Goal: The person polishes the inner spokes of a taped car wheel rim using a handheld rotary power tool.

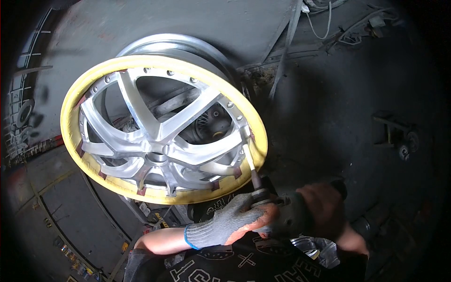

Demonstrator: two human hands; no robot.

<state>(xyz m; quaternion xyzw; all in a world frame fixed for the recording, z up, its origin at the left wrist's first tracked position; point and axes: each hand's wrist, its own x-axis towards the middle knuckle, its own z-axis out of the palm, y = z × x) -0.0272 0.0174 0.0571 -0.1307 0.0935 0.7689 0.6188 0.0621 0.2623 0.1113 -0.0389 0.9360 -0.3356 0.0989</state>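
A silver alloy wheel (162,127) with yellow tape (70,136) around its rim stands tilted in front of me. Dark red patches show at several places along the tape's inner edge. My left hand (237,220), in a grey glove with an orange palm, is wrapped around the front of a dark die grinder (289,217). At the rear of the tool, my right hand (324,207) is closed on its body, dim and a little blurred. The grinder's slim pale tip (249,157) reaches the lower right of the wheel, by a spoke's end; contact is hard to make out.
Behind the wheel stands a grey panel (225,23). Cables (329,19) hang at the top right. A small stand with wheels (397,134) is on the dark floor at right. Another shiny wheel (324,251) is partly visible below my right arm.
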